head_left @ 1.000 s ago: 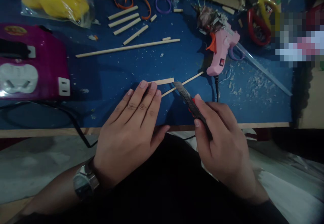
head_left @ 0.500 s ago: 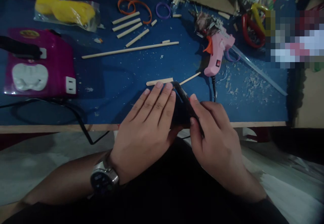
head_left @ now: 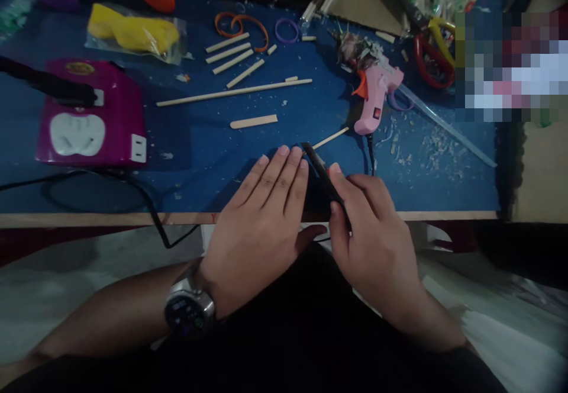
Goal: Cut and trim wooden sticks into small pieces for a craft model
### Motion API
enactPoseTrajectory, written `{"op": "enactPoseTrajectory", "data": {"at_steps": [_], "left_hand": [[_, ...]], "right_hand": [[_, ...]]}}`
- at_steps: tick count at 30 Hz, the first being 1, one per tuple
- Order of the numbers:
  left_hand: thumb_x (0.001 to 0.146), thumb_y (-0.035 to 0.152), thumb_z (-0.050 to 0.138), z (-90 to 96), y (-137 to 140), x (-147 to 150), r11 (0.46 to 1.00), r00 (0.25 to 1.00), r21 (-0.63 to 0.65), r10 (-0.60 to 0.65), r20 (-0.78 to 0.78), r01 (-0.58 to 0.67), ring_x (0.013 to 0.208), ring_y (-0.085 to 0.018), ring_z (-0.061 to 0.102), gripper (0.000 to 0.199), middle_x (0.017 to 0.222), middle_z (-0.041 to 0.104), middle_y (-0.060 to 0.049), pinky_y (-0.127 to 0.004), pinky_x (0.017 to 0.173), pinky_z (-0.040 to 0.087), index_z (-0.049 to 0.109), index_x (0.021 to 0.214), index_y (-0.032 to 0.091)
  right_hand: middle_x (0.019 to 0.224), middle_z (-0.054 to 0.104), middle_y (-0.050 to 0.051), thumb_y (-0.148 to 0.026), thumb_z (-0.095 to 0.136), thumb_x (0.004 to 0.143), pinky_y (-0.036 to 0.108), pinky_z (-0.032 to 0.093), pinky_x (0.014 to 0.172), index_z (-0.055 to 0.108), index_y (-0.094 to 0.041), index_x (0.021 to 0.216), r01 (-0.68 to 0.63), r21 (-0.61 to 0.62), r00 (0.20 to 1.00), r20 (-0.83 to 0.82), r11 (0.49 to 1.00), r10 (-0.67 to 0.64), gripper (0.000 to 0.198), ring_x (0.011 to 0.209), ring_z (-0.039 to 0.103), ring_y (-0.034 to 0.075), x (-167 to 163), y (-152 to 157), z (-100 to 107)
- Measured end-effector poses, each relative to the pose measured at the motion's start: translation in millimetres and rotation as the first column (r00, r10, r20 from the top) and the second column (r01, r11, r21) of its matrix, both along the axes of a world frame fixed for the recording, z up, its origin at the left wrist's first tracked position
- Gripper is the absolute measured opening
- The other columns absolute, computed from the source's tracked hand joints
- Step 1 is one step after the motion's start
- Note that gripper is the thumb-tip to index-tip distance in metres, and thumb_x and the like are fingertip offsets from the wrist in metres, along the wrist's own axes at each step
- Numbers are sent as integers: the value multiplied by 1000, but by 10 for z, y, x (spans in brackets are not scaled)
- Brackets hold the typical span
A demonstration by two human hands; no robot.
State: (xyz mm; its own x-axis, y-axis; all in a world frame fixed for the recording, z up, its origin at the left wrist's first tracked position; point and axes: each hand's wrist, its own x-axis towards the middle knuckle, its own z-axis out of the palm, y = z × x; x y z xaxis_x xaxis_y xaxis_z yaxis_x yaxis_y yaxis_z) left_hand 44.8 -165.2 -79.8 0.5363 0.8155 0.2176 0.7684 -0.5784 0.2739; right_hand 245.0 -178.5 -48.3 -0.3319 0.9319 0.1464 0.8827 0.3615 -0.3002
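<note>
My left hand [head_left: 261, 221] lies flat at the near edge of the blue tabletop, fingers stretched out and palm down. In my right hand [head_left: 373, 245] is a dark utility knife [head_left: 326, 177], its tip beside my left fingertips. A thin wooden stick [head_left: 332, 137] runs from the knife tip towards the glue gun; its near end is hidden by the blade and my fingers. Beyond my left fingertips lies a short piece of craft stick [head_left: 254, 122], one end rounded and the other cut straight.
A pink glue gun [head_left: 375, 100] with a clear glue stick lies to the right, near red-and-yellow scissors [head_left: 432, 55]. Several cut sticks [head_left: 228, 52] and a long stick [head_left: 235, 92] lie further back. A magenta power box [head_left: 95, 115] stands left, its cable crossing the table edge.
The short craft stick piece has slid away from my left fingertips, forward and to the left. My hands and the knife keep nearly the same pose; the view has shifted slightly.
</note>
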Motion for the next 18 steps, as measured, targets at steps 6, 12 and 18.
{"op": "enactPoseTrajectory", "data": {"at_steps": [6,12,18], "left_hand": [[110,36,55,-135,-71,91,996,999,83,40,-33,-38,166,-42,40,75,174,41,-31,-56,138,38,38,167,-9],[109,35,56,-170,-61,83,997,999,61,39,-9,-38,168,-40,36,78,176,37,-30,-57,139,36,31,172,-5],[111,37,54,-163,-43,81,999,1000,29,19,-10,-19,168,-42,34,78,176,36,-33,-59,139,36,31,171,-8]], "right_hand": [[130,70,18,-9,52,104,48,68,96,55,-11,157,-7,17,1000,4,1000,7,53,115,72,29,-17,21,-11],[128,69,17,-9,48,106,44,69,90,55,-13,157,-16,35,1000,-1,999,16,52,113,71,27,-46,72,-37],[128,69,17,-11,50,107,44,69,90,54,-13,158,-29,25,999,37,999,28,51,112,71,27,29,-19,20]]}}
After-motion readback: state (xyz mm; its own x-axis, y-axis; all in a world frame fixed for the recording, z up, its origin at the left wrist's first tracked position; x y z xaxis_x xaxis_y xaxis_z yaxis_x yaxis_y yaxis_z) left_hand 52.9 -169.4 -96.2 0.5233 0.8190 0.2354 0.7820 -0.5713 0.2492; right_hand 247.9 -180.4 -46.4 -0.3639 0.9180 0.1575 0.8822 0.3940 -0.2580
